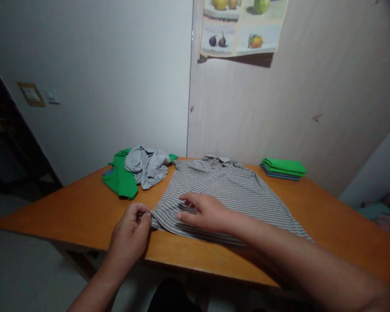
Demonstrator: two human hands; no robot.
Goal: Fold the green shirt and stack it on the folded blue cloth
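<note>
The striped shirt [227, 190] is best kept taut: its near-left corner is pinched by the left hand [130, 232], the cloth pressed flat by the spread-fingered right hand [204, 212].

Home room: fruit poster [242, 26], laundry table [68, 208]

I count one striped shirt [227, 190] spread flat, one crumpled grey garment [147, 167] on one loose green one [121, 180], and one folded stack [283, 168] showing about four layers. One fruit poster [242, 26] hangs above.
</note>
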